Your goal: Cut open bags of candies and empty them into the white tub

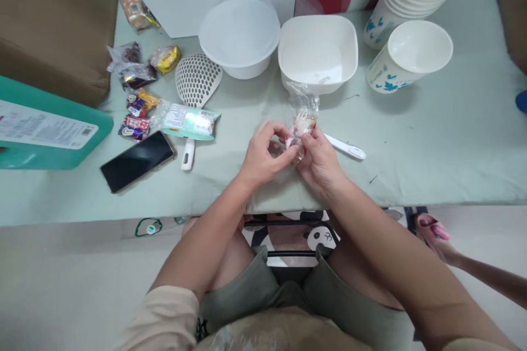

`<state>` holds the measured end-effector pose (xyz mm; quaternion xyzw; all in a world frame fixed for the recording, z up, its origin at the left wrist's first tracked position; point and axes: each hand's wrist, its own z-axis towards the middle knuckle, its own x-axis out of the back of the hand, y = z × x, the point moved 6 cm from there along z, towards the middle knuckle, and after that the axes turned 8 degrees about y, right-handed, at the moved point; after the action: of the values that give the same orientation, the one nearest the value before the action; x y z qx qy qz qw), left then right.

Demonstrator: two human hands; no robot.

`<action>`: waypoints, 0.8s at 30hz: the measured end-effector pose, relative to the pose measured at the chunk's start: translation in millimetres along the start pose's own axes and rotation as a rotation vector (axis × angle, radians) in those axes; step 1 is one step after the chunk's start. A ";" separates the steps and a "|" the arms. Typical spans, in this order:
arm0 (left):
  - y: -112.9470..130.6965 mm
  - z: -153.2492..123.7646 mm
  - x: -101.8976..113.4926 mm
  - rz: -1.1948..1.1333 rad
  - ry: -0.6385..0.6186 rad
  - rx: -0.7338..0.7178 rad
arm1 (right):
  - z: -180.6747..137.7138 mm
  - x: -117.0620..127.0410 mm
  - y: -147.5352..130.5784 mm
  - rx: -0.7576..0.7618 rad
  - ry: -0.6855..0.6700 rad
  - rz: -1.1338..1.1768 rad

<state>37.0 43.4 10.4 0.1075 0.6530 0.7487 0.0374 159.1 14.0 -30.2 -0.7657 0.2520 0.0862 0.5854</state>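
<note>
Both hands meet over the front middle of the pale green table. My left hand and my right hand each pinch a small clear plastic snack wrapper with a pinkish-red sweet inside; the wrapper's loose end sticks up between them. A white square bowl stands just behind the wrapper, and a white round bowl is to its left. A white stick-shaped tool lies beside my right hand.
A black phone, a white perforated scoop, a green-white packet and several small snack packs lie at left. Paper cups stand at back right. A teal box and a cardboard box sit at far left.
</note>
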 end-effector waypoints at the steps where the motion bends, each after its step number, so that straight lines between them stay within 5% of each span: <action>1: 1.6 1.3 1.4 -0.003 0.000 -0.003 | 0.2 1.0 -0.1 0.010 0.006 -0.006; 6: -13.2 9.3 46.3 0.072 0.321 0.176 | -1.0 -0.1 0.2 -0.011 0.045 0.044; 10: -25.4 -0.1 90.8 0.240 0.446 0.258 | -1.1 -10.0 4.6 -0.040 0.026 0.042; 19: 13.9 -16.2 128.4 0.895 0.571 0.025 | -3.8 -22.4 15.4 0.031 -0.040 -0.055; 24: -1.2 -0.6 136.2 1.143 0.417 0.096 | -11.0 -21.5 13.5 -0.058 0.038 -0.027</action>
<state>-95.9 69.7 24.5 0.2935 0.5188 0.6252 -0.5039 132.4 7.2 -29.2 -0.7873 0.2501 0.0710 0.5591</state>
